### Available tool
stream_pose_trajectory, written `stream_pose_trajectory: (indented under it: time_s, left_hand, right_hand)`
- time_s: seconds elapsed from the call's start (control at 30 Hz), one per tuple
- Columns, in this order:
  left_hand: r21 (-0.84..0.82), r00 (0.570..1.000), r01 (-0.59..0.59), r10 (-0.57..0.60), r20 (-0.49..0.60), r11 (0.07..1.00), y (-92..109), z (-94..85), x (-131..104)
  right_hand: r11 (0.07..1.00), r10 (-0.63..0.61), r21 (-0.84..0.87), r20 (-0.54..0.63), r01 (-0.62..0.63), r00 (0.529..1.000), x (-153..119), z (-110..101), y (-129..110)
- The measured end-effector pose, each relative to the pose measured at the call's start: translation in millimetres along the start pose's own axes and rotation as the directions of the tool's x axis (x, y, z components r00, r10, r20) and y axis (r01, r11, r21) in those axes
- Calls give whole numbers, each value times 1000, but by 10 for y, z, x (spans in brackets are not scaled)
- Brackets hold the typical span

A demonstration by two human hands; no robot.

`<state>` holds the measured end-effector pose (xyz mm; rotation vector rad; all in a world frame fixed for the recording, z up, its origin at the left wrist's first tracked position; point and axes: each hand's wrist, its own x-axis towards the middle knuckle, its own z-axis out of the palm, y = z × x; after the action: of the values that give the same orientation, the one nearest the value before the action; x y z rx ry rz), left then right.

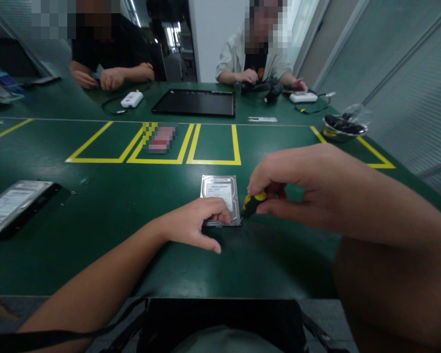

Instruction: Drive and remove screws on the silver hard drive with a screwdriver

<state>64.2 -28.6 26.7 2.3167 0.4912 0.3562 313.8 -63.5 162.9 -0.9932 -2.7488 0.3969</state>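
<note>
A silver hard drive (220, 186) with a white label lies flat on the green table. My left hand (194, 220) rests over its near part, fingers bent across the label and thumb spread away over the table. Between the thumb and fingers of my right hand (297, 191) is a short screwdriver (255, 203) with a yellow and black handle. It slants down to the left, its tip by the drive's near right corner; whether the tip sits in a screw I cannot tell.
Another hard drive (18, 203) sits at left on a black part, with small screws (72, 192) nearby. Beyond are yellow tape outlines, a blurred pink item (162, 139), a black panel (194, 103), and a metal bowl (343, 130) of dark parts. Two people sit opposite.
</note>
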Motion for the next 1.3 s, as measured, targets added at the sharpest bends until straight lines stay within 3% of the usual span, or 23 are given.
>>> stream_pose_trajectory:
  time_s: [0.23, 0.67, 0.83, 1.1, 1.3]
  left_hand:
    - [152, 998, -32, 40, -54, 988, 13, 125, 12]
    - [332, 995, 39, -6, -100, 942, 53, 220, 58]
    - [328, 994, 73, -41, -106, 942, 68, 220, 86]
    - [279, 987, 151, -128, -99, 948, 145, 215, 151]
    - [254, 976, 216, -199, -91, 943, 175, 215, 193]
  right_hand:
    - [998, -57, 25, -52, 58, 997, 29, 39, -3]
    - [997, 30, -70, -67, -34, 997, -3, 34, 22]
    - [993, -4, -116, -19, 2, 1000, -22, 9, 61]
    - [995, -68, -75, -40, 65, 997, -46, 0, 46]
    - [997, -14, -82, -21, 12, 1000, -54, -12, 33]
